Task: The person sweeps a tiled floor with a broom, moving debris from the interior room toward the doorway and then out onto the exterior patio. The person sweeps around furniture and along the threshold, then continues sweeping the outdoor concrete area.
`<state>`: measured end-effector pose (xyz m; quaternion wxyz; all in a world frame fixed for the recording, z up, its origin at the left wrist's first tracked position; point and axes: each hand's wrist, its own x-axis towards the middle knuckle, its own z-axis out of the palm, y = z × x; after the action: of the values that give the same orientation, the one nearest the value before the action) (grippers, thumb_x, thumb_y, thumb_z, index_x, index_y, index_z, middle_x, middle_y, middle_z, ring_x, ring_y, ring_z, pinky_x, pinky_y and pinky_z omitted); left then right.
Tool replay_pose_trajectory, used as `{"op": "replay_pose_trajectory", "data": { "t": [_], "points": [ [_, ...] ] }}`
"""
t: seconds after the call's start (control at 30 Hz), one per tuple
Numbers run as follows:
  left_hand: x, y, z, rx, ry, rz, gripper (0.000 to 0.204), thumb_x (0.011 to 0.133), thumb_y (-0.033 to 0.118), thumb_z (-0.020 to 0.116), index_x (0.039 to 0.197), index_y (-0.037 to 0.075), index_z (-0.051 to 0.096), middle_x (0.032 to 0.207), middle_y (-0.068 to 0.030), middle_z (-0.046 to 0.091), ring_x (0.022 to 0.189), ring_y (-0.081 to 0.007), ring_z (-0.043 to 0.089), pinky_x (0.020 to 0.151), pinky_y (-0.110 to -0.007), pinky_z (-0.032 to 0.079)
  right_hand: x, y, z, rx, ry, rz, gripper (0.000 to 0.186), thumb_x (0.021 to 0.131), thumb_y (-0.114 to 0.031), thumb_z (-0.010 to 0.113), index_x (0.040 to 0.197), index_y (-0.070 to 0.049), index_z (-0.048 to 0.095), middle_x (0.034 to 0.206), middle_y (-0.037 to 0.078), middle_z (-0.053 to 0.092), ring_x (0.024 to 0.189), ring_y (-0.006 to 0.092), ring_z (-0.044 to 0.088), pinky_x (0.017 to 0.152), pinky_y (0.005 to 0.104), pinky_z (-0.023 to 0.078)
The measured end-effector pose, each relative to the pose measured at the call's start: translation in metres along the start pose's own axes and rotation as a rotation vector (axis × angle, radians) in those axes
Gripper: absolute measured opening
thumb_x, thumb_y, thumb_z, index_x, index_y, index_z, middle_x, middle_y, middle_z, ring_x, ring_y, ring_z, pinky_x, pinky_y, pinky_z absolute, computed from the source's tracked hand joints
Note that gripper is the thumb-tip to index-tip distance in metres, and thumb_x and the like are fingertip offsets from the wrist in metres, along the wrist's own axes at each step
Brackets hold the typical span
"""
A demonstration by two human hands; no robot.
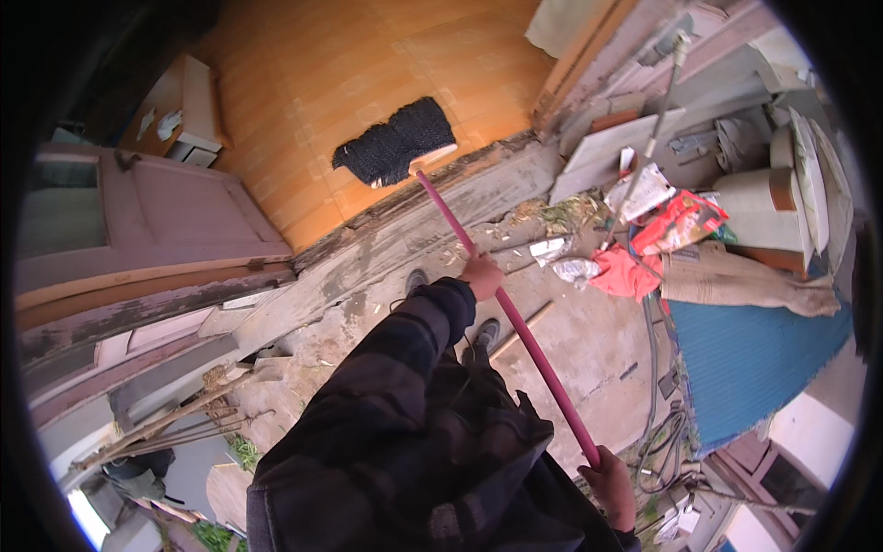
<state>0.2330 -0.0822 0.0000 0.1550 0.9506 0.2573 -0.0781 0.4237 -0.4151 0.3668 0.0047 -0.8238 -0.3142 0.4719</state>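
Note:
I hold a mop by its long pink handle (538, 359), which slants from the doorway down to the lower right. Its dark, shaggy head (395, 140) lies on the orange tiled floor just inside the threshold, with a pale bar along one edge. My left hand (481, 275) is wrapped round the upper part of the handle, closer to the head. Lower down, near the handle's end, my right hand (609, 480) grips it as well. My dark sleeve hides part of the ground below.
A worn wooden threshold (414, 207) crosses ahead, with a pinkish door (184, 202) standing at its left. To the right lie a red bag (681, 221), a beige sack (736, 279) and a blue corrugated sheet (754, 368). A thin stick (522, 329) and hoses lie on the concrete.

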Motion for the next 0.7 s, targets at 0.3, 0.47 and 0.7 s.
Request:
{"op": "replay_pose_trajectory", "data": {
  "t": [0.3, 0.47, 0.7],
  "points": [
    [0.011, 0.103, 0.016, -0.027, -0.355, 0.198, 0.016, 0.079, 0.021, 0.065, 0.081, 0.010, 0.076, 0.083, -0.0121, 0.072, 0.087, -0.0320, 0.070, 0.102, -0.063, 0.036, -0.114, 0.151, -0.046, 0.025, 0.025, 0.204, 0.032, 0.073, -0.012, 0.079, 0.100, -0.002, 0.068, 0.073, 0.014, 0.062, 0.069, 0.0199, 0.061, 0.066, 0.0371, 0.049],
    [-0.002, 0.203, 0.003, -0.181, -0.363, 0.337, 0.016, 0.071, 0.023, 0.069, 0.075, 0.008, 0.075, 0.075, -0.0132, 0.071, 0.078, -0.0341, 0.071, 0.099, -0.060, 0.041, -0.166, 0.276, -0.028, -0.355, 0.295, 0.382, 0.027, 0.076, -0.021, 0.078, 0.092, -0.002, 0.069, 0.074, 0.019, 0.064, 0.073, 0.0311, 0.065, 0.065, 0.0435, 0.050],
    [-0.024, 0.259, -0.052, -0.284, -0.453, 0.651, 0.022, 0.062, 0.024, 0.076, 0.077, 0.007, 0.076, 0.077, -0.0126, 0.072, 0.080, -0.0322, 0.071, 0.099, -0.057, 0.044, -0.210, 0.389, 0.029, -0.453, 0.107, 0.536, 0.032, 0.086, -0.031, 0.068, 0.094, 0.000, 0.067, 0.081, 0.025, 0.066, 0.084, 0.0439, 0.066, 0.071, 0.0527, 0.051]
  ]
}}
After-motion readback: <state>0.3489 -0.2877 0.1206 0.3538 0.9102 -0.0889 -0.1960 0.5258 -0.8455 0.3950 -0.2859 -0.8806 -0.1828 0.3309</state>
